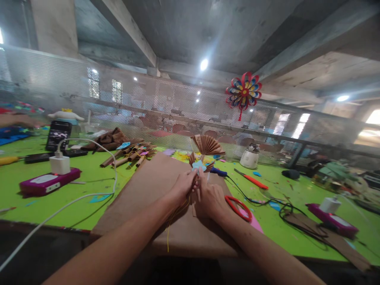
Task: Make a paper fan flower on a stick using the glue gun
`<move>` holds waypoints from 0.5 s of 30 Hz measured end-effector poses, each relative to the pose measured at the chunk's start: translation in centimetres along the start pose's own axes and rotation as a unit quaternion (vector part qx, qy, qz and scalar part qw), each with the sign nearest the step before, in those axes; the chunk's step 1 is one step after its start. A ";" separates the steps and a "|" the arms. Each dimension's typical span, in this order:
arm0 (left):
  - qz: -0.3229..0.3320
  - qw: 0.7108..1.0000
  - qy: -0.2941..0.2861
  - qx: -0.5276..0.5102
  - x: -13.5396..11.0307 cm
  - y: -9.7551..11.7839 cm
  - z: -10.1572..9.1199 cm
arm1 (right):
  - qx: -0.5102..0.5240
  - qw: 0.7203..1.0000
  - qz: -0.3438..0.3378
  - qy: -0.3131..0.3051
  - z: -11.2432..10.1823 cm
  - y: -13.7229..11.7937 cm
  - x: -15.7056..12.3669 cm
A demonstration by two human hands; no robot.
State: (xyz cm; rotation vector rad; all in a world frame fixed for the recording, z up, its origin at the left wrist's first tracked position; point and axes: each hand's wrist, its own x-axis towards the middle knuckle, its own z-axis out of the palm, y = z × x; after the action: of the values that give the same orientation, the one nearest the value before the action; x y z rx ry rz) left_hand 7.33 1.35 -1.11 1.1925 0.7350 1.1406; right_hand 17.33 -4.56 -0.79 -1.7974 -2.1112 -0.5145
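My left hand (181, 187) and my right hand (209, 196) are pressed together over a sheet of brown paper (148, 202) on the green table (89, 186). Both pinch a small light-blue paper piece (198, 165) at the foot of a pleated brown paper fan (207, 145) that stands up beyond my fingertips. A thin yellow string (172, 221) hangs down under my left wrist. Red-handled scissors (239, 207) lie just right of my right wrist.
Rolled brown paper tubes (127, 155) lie at the back left. A purple power strip (49, 182) with a white charger and cable sits left; another (332, 219) sits right. A red craft knife (251, 179), black cords, a phone (58, 135), and a mesh fence with a pinwheel (243, 92) stand beyond.
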 end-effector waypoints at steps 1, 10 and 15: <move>0.000 1.000 0.001 0.002 0.1 -0.1 0.0 | 0.003 1.000 -0.003 0.003 0.1 0.0 0.0; -0.025 0.999 0.027 0.024 0.6 -0.1 -0.4 | 0.024 0.999 -0.009 0.030 0.2 0.1 0.0; -0.036 0.999 0.024 -0.007 0.7 -0.2 -0.6 | 0.023 0.999 0.006 0.027 0.0 0.0 0.0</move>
State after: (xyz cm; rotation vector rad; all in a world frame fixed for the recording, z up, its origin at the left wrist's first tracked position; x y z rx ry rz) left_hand 7.05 2.21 -1.41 1.1222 0.7982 1.1158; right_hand 17.32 -4.55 -0.75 -1.7507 -2.0585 -0.5017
